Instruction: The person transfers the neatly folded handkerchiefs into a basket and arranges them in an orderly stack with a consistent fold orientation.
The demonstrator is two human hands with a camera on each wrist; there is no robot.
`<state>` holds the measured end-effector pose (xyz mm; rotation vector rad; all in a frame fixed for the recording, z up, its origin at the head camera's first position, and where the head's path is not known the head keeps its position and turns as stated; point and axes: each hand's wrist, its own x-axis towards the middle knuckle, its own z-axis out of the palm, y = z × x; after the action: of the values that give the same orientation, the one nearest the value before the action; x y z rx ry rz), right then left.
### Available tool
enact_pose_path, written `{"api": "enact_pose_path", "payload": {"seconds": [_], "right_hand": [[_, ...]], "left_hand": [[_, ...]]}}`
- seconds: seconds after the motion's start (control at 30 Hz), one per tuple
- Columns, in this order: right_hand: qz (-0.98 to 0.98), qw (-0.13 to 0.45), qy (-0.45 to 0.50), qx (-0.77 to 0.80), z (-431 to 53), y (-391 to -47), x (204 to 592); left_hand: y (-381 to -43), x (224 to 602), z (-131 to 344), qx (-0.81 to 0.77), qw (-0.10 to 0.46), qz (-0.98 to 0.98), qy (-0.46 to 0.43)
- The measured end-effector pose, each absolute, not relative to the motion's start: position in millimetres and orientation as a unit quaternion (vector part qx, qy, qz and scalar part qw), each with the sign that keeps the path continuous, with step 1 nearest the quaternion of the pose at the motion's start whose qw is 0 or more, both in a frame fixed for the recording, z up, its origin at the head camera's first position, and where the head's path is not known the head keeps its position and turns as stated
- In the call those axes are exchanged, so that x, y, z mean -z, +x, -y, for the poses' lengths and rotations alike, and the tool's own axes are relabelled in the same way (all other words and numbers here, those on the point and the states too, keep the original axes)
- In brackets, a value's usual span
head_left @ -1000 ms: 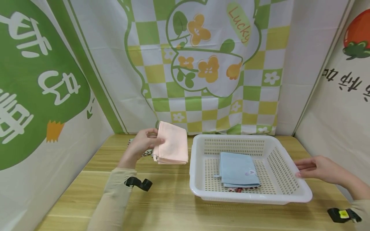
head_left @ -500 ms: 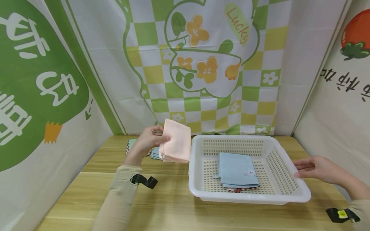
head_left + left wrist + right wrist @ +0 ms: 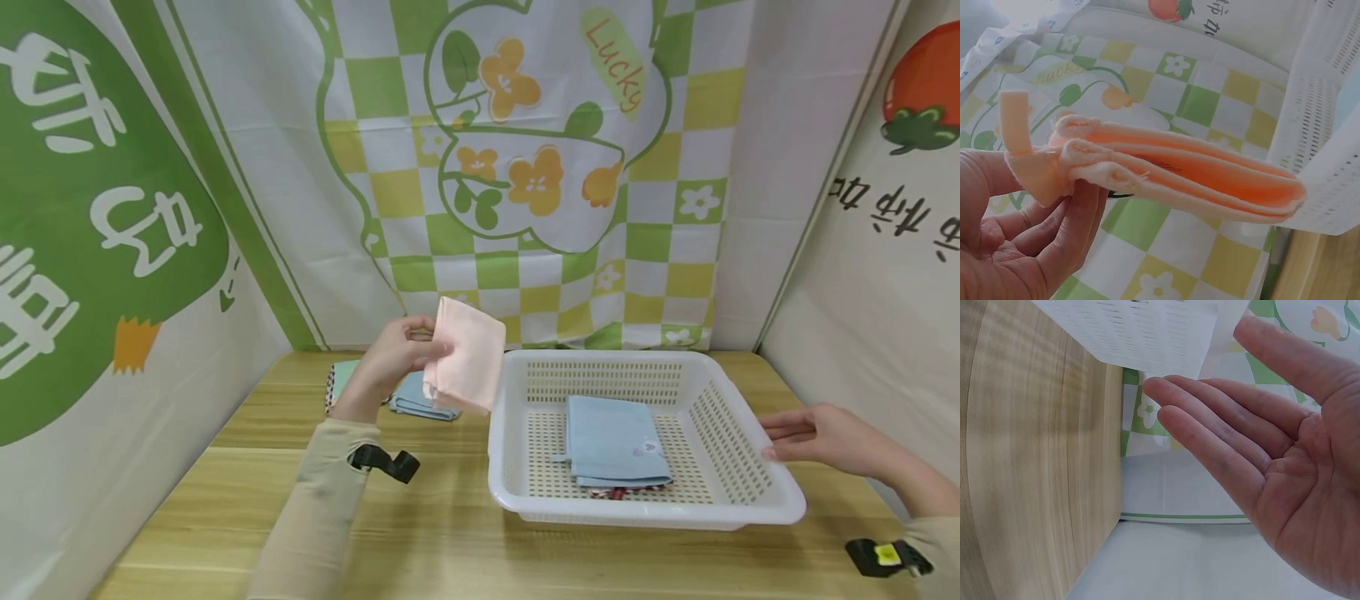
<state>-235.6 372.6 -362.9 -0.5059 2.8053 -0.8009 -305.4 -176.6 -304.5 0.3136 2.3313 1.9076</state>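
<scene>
My left hand (image 3: pixel 397 354) pinches a folded pale pink towel (image 3: pixel 470 354) by its left edge, above the table beside the basket's left rim. In the left wrist view the towel (image 3: pixel 1191 172) shows its layered folds and a hanging loop, with thumb and fingers at the looped end. A white plastic basket (image 3: pixel 637 515) with slotted walls stands on the table. Inside it lies a folded light blue towel (image 3: pixel 611 437), over a red patterned cloth (image 3: pixel 618 493). At the basket's right side is my right hand (image 3: pixel 832 437), its fingers straight and fingertips right at the rim.
On the table (image 3: pixel 420 533) behind the left forearm lie a folded blue cloth (image 3: pixel 420 398) and a green cloth with a checked edge (image 3: pixel 341 379). Printed fabric walls (image 3: pixel 360 275) enclose the table at back and sides.
My left hand has moved right and slightly up with the pink towel, closer to the basket. The blue and green cloths behind it have come into view. The right hand stays at the rim.
</scene>
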Motion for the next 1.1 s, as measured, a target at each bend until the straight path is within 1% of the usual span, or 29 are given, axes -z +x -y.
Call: {"api": "enact_pose_path", "payload": {"seconds": [0.33,1.1], "right_hand": [[-0.940,0.092,-0.177,0.275,-374.0,-235.2,363.4],[-0.938,0.091,-0.179,0.284,-371.8,-234.5,361.7]], "left_hand": [[-310.8,300.8,159.2,-0.642,0.053,-0.755,0.122],[-322.0,310.0,130.5,-0.650,0.084,-0.745,0.124]]}}
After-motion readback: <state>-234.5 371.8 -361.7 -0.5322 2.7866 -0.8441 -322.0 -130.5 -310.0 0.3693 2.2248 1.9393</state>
